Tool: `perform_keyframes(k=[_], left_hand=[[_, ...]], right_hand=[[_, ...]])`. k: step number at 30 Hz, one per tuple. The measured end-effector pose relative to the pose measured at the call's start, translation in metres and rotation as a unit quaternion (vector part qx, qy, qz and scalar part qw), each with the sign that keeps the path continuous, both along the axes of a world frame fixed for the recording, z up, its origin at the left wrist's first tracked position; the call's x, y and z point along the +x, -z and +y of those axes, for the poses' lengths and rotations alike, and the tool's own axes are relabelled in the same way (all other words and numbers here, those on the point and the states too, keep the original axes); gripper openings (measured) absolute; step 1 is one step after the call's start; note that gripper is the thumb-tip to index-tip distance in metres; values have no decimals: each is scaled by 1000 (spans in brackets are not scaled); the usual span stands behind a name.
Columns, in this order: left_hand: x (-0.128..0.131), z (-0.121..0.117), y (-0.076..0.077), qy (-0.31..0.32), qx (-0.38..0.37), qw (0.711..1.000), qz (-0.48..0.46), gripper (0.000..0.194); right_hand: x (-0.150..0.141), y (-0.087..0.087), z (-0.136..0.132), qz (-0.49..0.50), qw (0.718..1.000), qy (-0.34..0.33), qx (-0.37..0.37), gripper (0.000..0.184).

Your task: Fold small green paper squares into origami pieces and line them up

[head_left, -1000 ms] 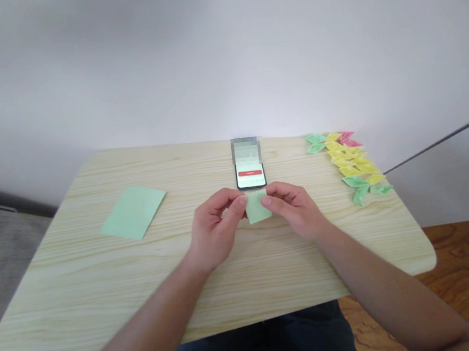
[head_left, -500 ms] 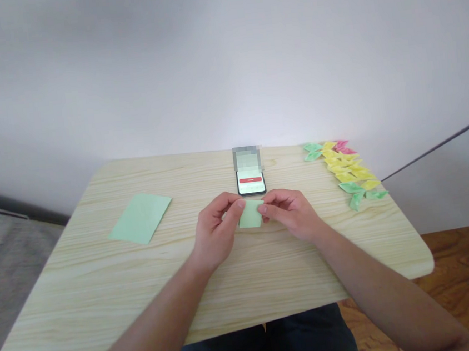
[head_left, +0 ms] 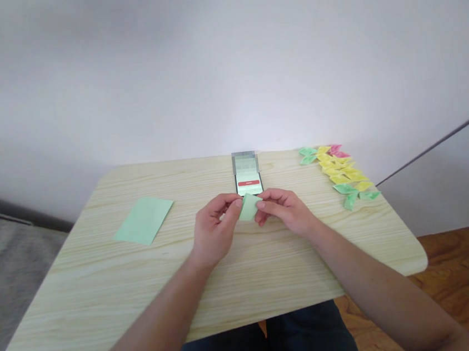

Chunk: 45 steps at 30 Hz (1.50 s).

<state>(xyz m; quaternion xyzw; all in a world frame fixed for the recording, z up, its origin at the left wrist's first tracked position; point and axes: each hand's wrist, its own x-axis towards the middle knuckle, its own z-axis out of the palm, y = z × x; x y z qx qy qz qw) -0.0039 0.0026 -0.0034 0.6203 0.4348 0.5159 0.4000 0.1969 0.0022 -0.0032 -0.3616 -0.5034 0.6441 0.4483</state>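
A small piece of folded green paper (head_left: 249,207) is pinched between my two hands, tilted, just in front of the phone. My left hand (head_left: 217,225) is closed on its left edge, thumb on top. On its right side my right hand (head_left: 285,210) grips it between thumb and fingers. The fingertips behind the paper are partly hidden. The phone (head_left: 248,183) lies beyond the paper with its screen lit and a red bar showing; its lower end is partly covered by the paper and fingers.
Flat green paper (head_left: 145,220) lies on the left of the pale wooden table (head_left: 238,292). Several folded paper pieces, yellow (head_left: 341,171), green (head_left: 349,196) and pink (head_left: 338,150), sit together at the right edge. A white wall (head_left: 223,70) stands behind the table.
The green paper has turned and tilted between my fingers, its top corner now raised. Both hands stay on it, and the view has shifted slightly.
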Motion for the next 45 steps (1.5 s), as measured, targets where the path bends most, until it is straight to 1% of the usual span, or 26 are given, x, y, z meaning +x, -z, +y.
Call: perform_keyframes(k=[3, 6, 9, 12, 16, 19, 21, 23, 25, 27, 28, 29, 30, 31, 33, 35, 37, 38, 39, 40, 42, 43, 45], left_hand=[[0, 0, 2, 0, 3, 1000, 8, 17], [0, 0, 3, 13, 3, 1000, 9, 17], [-1, 0, 2, 21, 7, 1000, 21, 16], [-1, -1, -2, 12, 23, 998, 55, 16], [1, -4, -6, -9, 48, 992, 114, 15], [2, -3, -3, 3, 54, 990, 131, 16], [3, -2, -1, 21, 61, 988, 141, 15], [2, -1, -3, 33, 80, 985, 150, 13], [0, -4, -11, 29, 115, 980, 160, 13], [-3, -10, -23, 40, 144, 974, 172, 15], [-5, -16, -30, 64, 152, 968, 191, 18], [-6, -22, -35, 102, 156, 957, 222, 22], [-7, -29, -39, 141, 150, 941, 269, 26], [-8, -36, -41, 164, 145, 923, 317, 28], [-7, -49, -38, 172, 146, 896, 382, 27], [-7, -58, -29, 162, 154, 883, 414, 21], [-8, -65, -19, 162, 156, 875, 428, 19], [-9, -67, -16, 164, 155, 875, 429, 19], [-10, -69, -13, 167, 154, 875, 427, 20], [-12, -71, -10, 168, 152, 877, 423, 20], [-15, -74, -7, 165, 148, 884, 412, 19], [-16, -76, -6, 161, 147, 887, 407, 19], [-19, -78, -3, 152, 146, 894, 396, 18]], right_hand=[[0, 0, 1, 7, 1000, -10, -17, 34], [0, 0, 1, 8, 999, -13, -34, 37], [-1, 0, 1, 8, 999, -21, -39, 34], [0, 0, 0, -2, 999, -12, -41, 28], [0, -3, -1, -57, 998, -8, -19, 19], [-1, -7, -7, -135, 990, -27, 7, 11], [-1, -10, -13, -222, 974, -23, 50, 14], [-2, -13, -21, -306, 947, -1, 99, 17], [-2, -15, -30, -374, 919, 36, 118, 20], [-2, -15, -41, -418, 899, 70, 110, 21], [-1, -14, -46, -431, 893, 81, 103, 21], [-1, -13, -52, -443, 886, 91, 99, 21], [-1, -12, -58, -453, 880, 101, 97, 21], [-1, -11, -63, -463, 874, 110, 97, 21], [-1, -9, -73, -481, 864, 120, 93, 20], [-2, -8, -81, -501, 853, 118, 85, 22], [-3, -7, -88, -527, 838, 111, 80, 23], [-3, -7, -91, -540, 830, 115, 82, 20], [-2, -6, -94, -549, 821, 127, 93, 13], [-2, -6, -97, -554, 812, 144, 114, 10], [-1, -4, -102, -553, 794, 176, 183, 32], [0, -3, -105, -550, 785, 179, 223, 36], [2, 0, -110, -545, 773, 148, 288, 27]])
